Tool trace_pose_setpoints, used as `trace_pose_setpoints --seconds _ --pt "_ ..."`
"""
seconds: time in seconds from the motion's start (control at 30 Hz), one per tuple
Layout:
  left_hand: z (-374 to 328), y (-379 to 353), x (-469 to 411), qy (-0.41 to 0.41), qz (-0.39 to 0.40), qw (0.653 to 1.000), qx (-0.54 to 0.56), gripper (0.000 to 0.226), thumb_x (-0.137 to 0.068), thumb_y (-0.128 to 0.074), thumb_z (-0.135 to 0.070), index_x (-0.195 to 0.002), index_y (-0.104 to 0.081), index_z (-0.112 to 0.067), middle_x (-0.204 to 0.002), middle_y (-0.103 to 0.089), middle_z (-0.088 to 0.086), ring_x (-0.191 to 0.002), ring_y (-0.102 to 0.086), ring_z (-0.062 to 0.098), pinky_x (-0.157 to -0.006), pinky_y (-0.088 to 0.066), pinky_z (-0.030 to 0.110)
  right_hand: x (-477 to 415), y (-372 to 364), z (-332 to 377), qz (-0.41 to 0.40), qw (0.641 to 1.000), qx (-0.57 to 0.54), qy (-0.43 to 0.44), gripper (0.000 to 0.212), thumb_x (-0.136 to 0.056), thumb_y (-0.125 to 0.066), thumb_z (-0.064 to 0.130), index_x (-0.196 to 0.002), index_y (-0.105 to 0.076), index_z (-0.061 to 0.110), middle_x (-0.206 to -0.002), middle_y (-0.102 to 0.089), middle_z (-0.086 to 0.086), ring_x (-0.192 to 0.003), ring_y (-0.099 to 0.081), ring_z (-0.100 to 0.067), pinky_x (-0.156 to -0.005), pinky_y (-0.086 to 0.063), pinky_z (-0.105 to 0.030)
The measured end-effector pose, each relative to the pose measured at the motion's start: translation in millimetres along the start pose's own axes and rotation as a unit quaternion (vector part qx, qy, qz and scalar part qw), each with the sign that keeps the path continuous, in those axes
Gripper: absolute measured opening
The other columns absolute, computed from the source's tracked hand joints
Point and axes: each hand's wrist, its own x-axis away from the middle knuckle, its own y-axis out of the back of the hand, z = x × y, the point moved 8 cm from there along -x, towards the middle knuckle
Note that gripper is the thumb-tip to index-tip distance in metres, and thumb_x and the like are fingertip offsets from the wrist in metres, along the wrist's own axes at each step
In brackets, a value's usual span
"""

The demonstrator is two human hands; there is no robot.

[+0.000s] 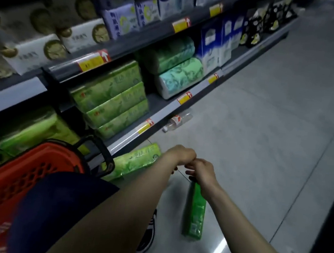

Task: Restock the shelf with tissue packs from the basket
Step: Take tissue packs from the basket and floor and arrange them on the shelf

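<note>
Green tissue pack, dark [194, 210]: stands on end on the grey floor [263, 135], slightly tilted, in front of the shelving and apart from it. Right hand [203, 170]: fingers curled down over the pack's upper end, grasping it there. Left hand [181, 155]: just beside the right, fingers curled under; whether it pinches anything cannot be told. A thin line runs between the two hands; what it is cannot be made out.

Light green tissue pack [134, 162]: lies flat on the floor against the foot of the bottom shelf [166, 111], between the hands and the basket.

Red basket [35, 170]: perforated plastic, lower left, black handle [100, 150] raised in front of the shelf edge. A navy sleeve [56, 207] covers much of its mouth; contents not visible.

Bottom shelf stock: stack of green packs [113, 105]; beside it green-printed rolls [176, 66] in two tiers; then blue-and-white packs [214, 47].

Upper shelf stock: white boxes [37, 46] with round emblems; lilac packs [121, 20].

Price tags [93, 61]: yellow and red, on the shelf rails.

Clear plastic bottle [177, 121]: on its side on the floor at the shelf foot, beyond the hands.

Black-and-white shoe [149, 232]: partly hidden under the left forearm.
</note>
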Motion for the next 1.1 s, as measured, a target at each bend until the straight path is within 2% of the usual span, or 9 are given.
trace_pose_setpoints --seconds 0.13,0.17,0.27,0.37,0.43,0.6,0.77,0.97,1.1 --pt "27.9 1.3 -54.4 0.007 -0.015 0.983 -0.184 0.065 -0.099 -0.048 -0.035 -0.158 -0.031 -0.013 -0.158 -0.039 0.019 -0.139 -0.045 0.038 -0.112 -0.042 0.045 -24.6 -21.7 -42.7 0.012 0.999 0.03 -0.041 0.011 -0.089 -0.06 0.01 -0.084 -0.069 0.014 -0.09 -0.069 -0.013 -0.076 -0.061 -0.024 -0.069 -0.045 -0.031" --pt "32.8 11.0 -67.8 -0.001 -0.029 0.975 -0.221 0.068 -0.098 -0.048 -0.034 -0.16 -0.026 -0.016 -0.159 -0.036 0.02 -0.141 -0.043 0.039 -0.113 -0.041 0.049 -32.9 -30.0 -51.9 0.015 0.998 0.051 -0.045 0.011 -0.083 -0.065 0.018 -0.091 -0.071 0.013 -0.091 -0.069 -0.01 -0.076 -0.06 -0.023 -0.068 -0.045 -0.029" --pt "50.3 47.9 -104.1 -0.012 -0.073 0.947 -0.312 0.067 -0.098 -0.054 -0.031 -0.158 -0.026 -0.017 -0.155 -0.039 0.019 -0.139 -0.044 0.039 -0.11 -0.044 0.051 -60.7 -55.0 -64.2 0.047 0.981 0.186 -0.015 0.051 -0.079 -0.073 0.027 -0.127 -0.064 0.015 -0.107 -0.069 -0.007 -0.095 -0.066 -0.025 -0.082 -0.051 -0.032" --pt "83.2 78.1 -131.5 0.025 -0.095 0.928 -0.358 0.073 -0.093 -0.063 -0.026 -0.155 -0.027 -0.011 -0.154 -0.037 0.02 -0.139 -0.043 0.039 -0.106 -0.045 0.051 -84.9 -92.8 -57.2 0.141 0.902 0.396 0.101 0.081 -0.085 -0.074 0.021 -0.157 -0.037 0.017 -0.156 -0.043 -0.012 -0.138 -0.05 -0.033 -0.109 -0.044 -0.038" --pt "116.4 90.1 -149.5 0.067 -0.095 0.925 -0.361 0.08 -0.09 -0.066 -0.026 -0.156 -0.024 -0.008 -0.156 -0.034 0.02 -0.142 -0.04 0.039 -0.107 -0.044 0.05 -104.6 -113.8 -44.6 0.161 0.821 0.519 0.176 0.1 -0.082 -0.076 0.029 -0.164 -0.019 0.022 -0.172 -0.016 -0.009 -0.148 -0.038 -0.036 -0.115 -0.042 -0.045" --pt "193.4 89.4 -186.4 0.135 -0.043 0.923 -0.357 0.101 -0.084 -0.075 -0.041 -0.159 -0.015 -0.008 -0.159 -0.028 0.019 -0.146 -0.032 0.04 -0.111 -0.038 0.053 -149.6 -168.0 1.8 0.162 0.719 0.61 0.291 0.118 -0.082 -0.083 0.038 -0.167 -0.001 0.03 -0.176 0.007 -0.002 -0.161 -0.003 -0.033 -0.128 -0.019 -0.055" --pt "221.4 77.1 -196.7 0.116 -0.026 0.917 -0.382 0.114 -0.085 -0.076 -0.047 -0.162 0.004 -0.021 -0.162 -0.022 0.022 -0.146 -0.029 0.046 -0.114 -0.033 0.063 -165.9 -215.7 -3.7 0.226 0.607 0.696 0.309 0.131 -0.077 -0.088 0.042 -0.167 0.007 0.03 -0.176 0.006 -0.003 -0.162 0.006 -0.03 -0.128 -0.008 -0.056" --pt "214.5 74.4 -198.1 0.078 -0.032 0.91 -0.406 0.106 -0.084 -0.079 -0.04 -0.158 -0.007 -0.019 -0.151 -0.035 0.022 -0.136 -0.041 0.046 -0.106 -0.043 0.062 -158.7 -219.2 -18.8 0.193 0.642 0.684 0.286 0.114 -0.075 -0.089 0.038 -0.162 -0.018 0.025 -0.163 -0.026 -0.009 -0.151 -0.021 -0.034 -0.113 -0.041 -0.056" --pt "185.5 76.8 -192.6 0.007 -0.043 0.893 -0.448 0.111 -0.073 -0.085 -0.047 -0.154 -0.015 -0.017 -0.144 -0.045 0.018 -0.129 -0.049 0.04 -0.1 -0.047 0.052 -157.3 -198.0 -12.4 0.171 0.665 0.676 0.266 0.105 -0.075 -0.089 0.033 -0.157 -0.024 0.023 -0.156 -0.032 -0.01 -0.144 -0.028 -0.034 -0.103 -0.05 -0.055"
